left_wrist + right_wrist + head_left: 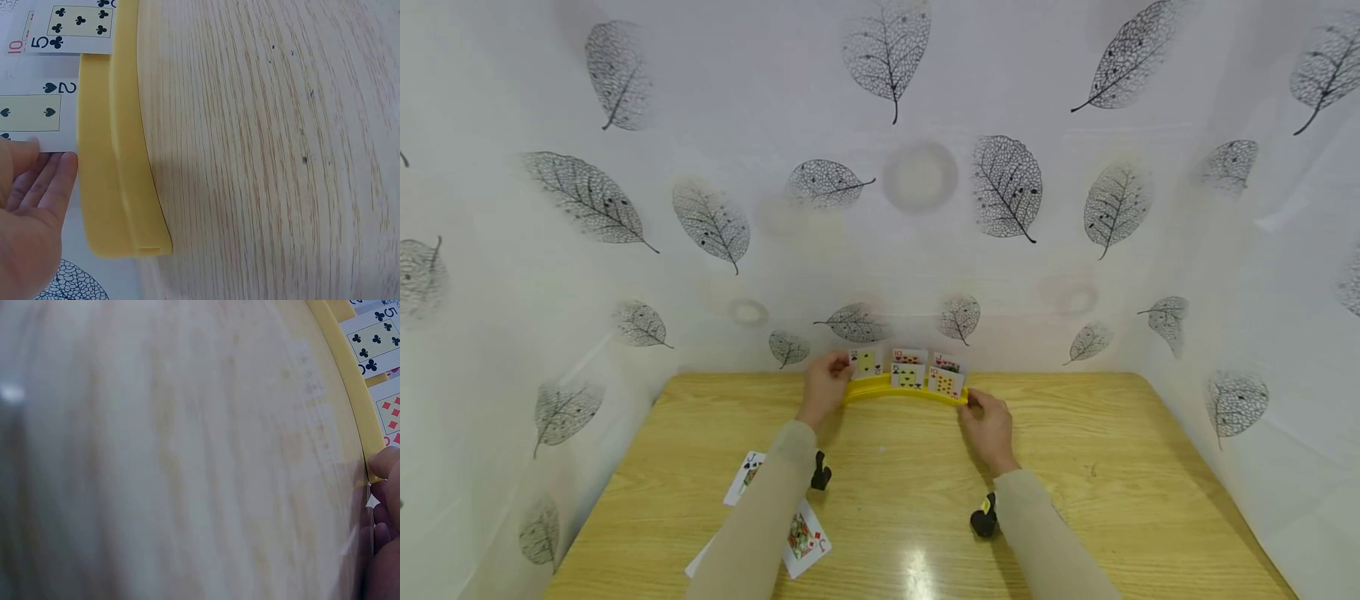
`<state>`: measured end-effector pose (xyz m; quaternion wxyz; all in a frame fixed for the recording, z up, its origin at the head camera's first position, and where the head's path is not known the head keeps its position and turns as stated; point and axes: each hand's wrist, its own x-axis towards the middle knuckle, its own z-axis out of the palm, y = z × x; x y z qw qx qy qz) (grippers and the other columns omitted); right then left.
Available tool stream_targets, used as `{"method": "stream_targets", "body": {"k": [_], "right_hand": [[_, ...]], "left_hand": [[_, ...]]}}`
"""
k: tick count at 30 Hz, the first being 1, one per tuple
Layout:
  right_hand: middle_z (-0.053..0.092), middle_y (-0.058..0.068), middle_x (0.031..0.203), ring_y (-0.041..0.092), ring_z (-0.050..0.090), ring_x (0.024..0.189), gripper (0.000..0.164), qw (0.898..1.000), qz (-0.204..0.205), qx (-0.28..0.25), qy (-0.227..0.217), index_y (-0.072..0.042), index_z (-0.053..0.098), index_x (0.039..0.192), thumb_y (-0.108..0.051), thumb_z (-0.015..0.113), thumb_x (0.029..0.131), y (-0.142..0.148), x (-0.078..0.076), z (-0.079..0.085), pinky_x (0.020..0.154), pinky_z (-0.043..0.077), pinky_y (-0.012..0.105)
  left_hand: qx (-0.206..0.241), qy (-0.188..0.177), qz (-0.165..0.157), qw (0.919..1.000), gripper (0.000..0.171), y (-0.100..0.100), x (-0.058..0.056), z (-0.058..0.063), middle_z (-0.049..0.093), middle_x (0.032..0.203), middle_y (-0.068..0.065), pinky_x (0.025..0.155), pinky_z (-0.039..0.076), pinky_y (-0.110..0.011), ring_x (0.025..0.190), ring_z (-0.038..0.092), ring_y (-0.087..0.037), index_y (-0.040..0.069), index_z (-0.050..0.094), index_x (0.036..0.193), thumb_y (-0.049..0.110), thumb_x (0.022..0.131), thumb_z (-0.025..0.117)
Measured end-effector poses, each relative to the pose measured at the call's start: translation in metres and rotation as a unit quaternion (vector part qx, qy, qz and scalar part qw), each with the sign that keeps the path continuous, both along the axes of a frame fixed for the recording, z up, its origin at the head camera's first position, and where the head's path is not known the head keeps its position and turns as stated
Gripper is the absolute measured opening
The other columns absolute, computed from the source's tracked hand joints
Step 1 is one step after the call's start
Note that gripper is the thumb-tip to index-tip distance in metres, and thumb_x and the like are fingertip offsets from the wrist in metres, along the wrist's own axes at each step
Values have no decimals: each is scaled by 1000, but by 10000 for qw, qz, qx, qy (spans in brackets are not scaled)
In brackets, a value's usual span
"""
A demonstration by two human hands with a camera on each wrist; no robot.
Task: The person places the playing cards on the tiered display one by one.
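The yellow holder [868, 389], near the table's [895, 467] far edge, should be steadied by the right hand [988, 425] pinching its end; the two of spades [866, 363], pinched by the left hand [825, 387], should be guided squarely; whether it is seated cannot be told. Counted outward are at least two loose cards [805, 537]; one holder; two front cards [907, 377]; two rear cards [910, 356].

A wood-grained table [1150, 467] bears a curved yellow card rack [867, 390] at 12 o'clock, near its far edge. Loose on the wood, partly hidden, lie a black-suited jack [743, 479] at 9 o'clock, a jack of diamonds [801, 540] and a white card corner [699, 561] at 8 o'clock.
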<state>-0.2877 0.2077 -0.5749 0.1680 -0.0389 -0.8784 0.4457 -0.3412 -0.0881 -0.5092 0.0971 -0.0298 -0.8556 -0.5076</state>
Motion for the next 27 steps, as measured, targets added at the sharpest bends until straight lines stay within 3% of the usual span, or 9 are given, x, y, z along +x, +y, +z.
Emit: {"method": "stream_targets", "body": {"k": [27], "right_hand": [[74,26,122,43,62,119,38,10000,-30,-23,4,8,69,130,-8,73,96,-3,4,6,109,46,59]], "left_hand": [[-65,-86,-155,9998,19,2,2,0,75,112,-21,93,62,-44,103,71,-33,-5,72,116,6,100,70]]}}
